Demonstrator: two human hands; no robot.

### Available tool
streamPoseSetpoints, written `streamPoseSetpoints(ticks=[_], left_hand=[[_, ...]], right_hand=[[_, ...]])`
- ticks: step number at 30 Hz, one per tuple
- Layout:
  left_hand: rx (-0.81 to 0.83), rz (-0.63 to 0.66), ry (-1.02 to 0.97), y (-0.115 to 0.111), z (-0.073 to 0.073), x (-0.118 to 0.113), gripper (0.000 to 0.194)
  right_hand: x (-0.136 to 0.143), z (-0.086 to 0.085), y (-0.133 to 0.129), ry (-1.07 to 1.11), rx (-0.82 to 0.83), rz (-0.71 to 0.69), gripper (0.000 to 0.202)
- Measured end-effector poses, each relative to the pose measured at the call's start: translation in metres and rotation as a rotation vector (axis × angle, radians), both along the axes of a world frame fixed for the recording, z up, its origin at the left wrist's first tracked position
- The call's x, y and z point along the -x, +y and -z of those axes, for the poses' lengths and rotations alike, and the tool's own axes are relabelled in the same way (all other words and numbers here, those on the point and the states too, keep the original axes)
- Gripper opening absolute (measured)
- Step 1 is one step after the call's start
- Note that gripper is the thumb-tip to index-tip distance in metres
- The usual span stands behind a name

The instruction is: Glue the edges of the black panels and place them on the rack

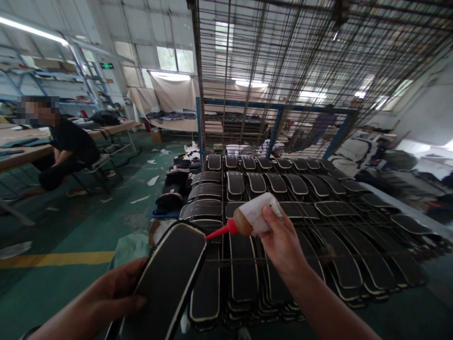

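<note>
The left hand (pixel 118 293) grips a long, round-cornered black panel (pixel 170 269) by its near left edge, thumb on top, tilted up in front of the wearer; I take it that this angle leaves the pale-lined rim open to the nozzle. The right hand (pixel 283 241) is wrapped around a squeeze bottle (pixel 256 212) of brownish liquid, tipped sideways so its red nozzle (pixel 222 230) meets the panel's upper right corner, apparently touching.

Just beyond, similar pale-edged panels (pixel 244 271) lie spaced in rows on a wire rack, perhaps to keep their rims apart; the bottle and right arm hide some. Raised wire grids (pixel 244 103) overhang the back rows. Dark piles (pixel 171 189) crowd the rack's left side. Farther left, someone in black (pixel 76 141) sits by a desk (pixel 125 126).
</note>
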State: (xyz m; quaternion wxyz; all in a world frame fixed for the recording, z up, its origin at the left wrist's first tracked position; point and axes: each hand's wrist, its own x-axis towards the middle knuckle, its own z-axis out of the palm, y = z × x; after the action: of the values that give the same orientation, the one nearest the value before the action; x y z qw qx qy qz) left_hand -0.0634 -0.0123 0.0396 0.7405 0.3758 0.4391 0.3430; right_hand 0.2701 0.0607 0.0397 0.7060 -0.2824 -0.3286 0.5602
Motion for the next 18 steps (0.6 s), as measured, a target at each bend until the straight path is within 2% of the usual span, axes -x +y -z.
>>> streamPoseSetpoints(ticks=[2,8,12,18], left_hand=[[-0.019,0.077,0.033,-0.002,-0.003,-0.003,0.043],[0.028,0.139,-0.012,-0.004,0.000,-0.005,0.043],[0.064,0.097,-0.026,-0.005,0.001,-0.006,0.042],[0.109,0.025,-0.051,-0.006,-0.005,-0.013,0.041]], right_hand=[[0.002,0.003,-0.001,0.003,0.010,0.001,0.026],[0.008,0.012,-0.010,0.019,0.054,-0.011,0.027],[0.014,0.016,-0.017,0.021,0.088,-0.034,0.029],[0.023,0.020,-0.027,0.042,0.128,-0.057,0.032]])
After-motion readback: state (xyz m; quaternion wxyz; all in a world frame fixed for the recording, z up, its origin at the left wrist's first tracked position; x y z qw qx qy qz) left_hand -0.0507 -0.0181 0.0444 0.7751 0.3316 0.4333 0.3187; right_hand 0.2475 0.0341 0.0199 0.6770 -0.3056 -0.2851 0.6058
